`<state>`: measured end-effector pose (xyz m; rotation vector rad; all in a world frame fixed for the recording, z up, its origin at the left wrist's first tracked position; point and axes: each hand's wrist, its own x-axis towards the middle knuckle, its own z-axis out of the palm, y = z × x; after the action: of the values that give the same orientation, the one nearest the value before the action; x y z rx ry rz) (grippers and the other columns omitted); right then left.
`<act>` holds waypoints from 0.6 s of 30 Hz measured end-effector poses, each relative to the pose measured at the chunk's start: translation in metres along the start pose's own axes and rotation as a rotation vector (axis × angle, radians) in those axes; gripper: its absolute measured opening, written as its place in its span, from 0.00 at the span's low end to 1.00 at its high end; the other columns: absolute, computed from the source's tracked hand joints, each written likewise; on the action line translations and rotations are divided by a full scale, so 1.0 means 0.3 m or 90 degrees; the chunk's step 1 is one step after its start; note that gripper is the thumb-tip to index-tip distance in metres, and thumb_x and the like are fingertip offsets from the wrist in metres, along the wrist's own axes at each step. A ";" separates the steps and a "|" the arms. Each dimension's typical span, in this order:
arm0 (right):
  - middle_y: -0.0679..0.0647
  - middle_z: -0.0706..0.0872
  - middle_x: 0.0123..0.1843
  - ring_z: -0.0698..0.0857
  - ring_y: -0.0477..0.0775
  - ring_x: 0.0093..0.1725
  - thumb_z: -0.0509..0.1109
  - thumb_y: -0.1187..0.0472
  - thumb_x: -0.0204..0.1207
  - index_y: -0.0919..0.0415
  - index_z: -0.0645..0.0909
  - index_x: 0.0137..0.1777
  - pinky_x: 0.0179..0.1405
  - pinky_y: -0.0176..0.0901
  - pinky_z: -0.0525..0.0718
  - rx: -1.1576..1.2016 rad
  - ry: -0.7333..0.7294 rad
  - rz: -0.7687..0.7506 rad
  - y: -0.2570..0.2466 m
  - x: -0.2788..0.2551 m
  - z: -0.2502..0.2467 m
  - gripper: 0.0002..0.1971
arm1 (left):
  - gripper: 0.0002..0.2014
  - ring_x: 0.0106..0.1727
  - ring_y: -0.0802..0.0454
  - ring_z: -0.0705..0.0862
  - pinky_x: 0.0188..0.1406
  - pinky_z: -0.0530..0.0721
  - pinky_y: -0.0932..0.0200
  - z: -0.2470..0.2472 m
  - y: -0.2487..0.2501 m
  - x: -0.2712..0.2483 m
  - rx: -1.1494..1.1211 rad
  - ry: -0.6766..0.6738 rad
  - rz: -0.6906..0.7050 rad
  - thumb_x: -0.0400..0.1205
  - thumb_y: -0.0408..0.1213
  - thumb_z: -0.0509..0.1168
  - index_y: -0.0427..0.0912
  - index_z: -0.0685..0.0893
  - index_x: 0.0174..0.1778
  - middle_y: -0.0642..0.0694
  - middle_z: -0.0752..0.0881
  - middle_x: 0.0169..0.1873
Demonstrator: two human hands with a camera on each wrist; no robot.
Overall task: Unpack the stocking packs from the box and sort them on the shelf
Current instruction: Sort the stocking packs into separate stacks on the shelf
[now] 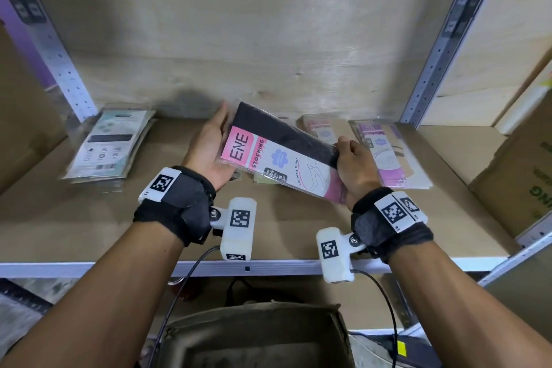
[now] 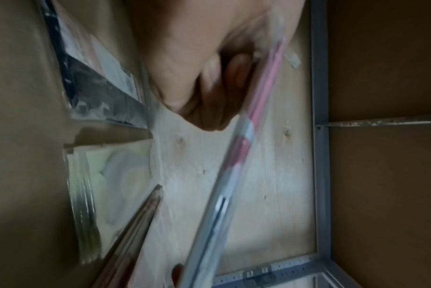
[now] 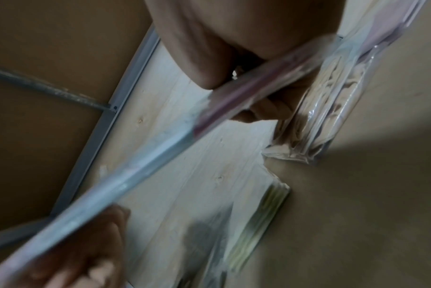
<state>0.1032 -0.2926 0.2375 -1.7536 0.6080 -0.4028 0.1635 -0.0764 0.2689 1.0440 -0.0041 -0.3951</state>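
Both grips grasp one pink stocking pack [image 1: 277,155] above the shelf [image 1: 298,236]: left hand [image 1: 209,152] at its left end, right hand [image 1: 355,170] at its right. Beyond the right grip lies a purple pack pile [image 1: 388,155]; left of the left grip, a green pile [image 1: 110,143].

"ENE", "STOCKING", "Variety Color" on the pink-and-black stocking pack [image 1: 277,155].

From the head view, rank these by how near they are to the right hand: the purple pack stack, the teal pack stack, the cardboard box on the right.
1. Purple pack stack: on the shelf just right of the right hand, nearly touching it.
2. Cardboard box: at the shelf's far right end.
3. Teal pack stack: at the shelf's left end, beyond the left hand.
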 end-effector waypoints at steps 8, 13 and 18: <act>0.71 0.87 0.61 0.88 0.64 0.50 0.56 0.57 0.86 0.60 0.82 0.49 0.60 0.66 0.86 0.213 -0.007 0.145 -0.007 0.056 -0.038 0.13 | 0.38 0.46 0.45 0.93 0.41 0.91 0.54 -0.007 -0.059 -0.015 0.057 -0.046 -0.066 0.82 0.70 0.54 0.36 0.84 0.63 0.39 0.92 0.52; 0.61 0.84 0.46 0.83 0.54 0.35 0.53 0.68 0.86 0.66 0.81 0.63 0.28 0.42 0.80 0.307 -0.051 0.125 -0.028 0.021 0.030 0.15 | 0.20 0.49 0.45 0.93 0.44 0.91 0.58 0.060 -0.150 -0.064 0.291 -0.148 -0.056 0.79 0.49 0.75 0.41 0.86 0.63 0.41 0.92 0.56; 0.58 0.80 0.41 0.78 0.53 0.33 0.62 0.67 0.86 0.67 0.78 0.65 0.24 0.38 0.78 0.283 -0.169 0.082 -0.044 -0.028 0.069 0.10 | 0.13 0.40 0.49 0.90 0.41 0.90 0.61 -0.001 -0.091 -0.058 0.276 -0.094 -0.028 0.80 0.30 0.74 0.33 0.86 0.60 0.38 0.91 0.46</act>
<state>0.1105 -0.2689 0.2451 -1.3054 0.4005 -0.1903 0.1389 -0.0825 0.2489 1.4415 -0.2068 -0.5236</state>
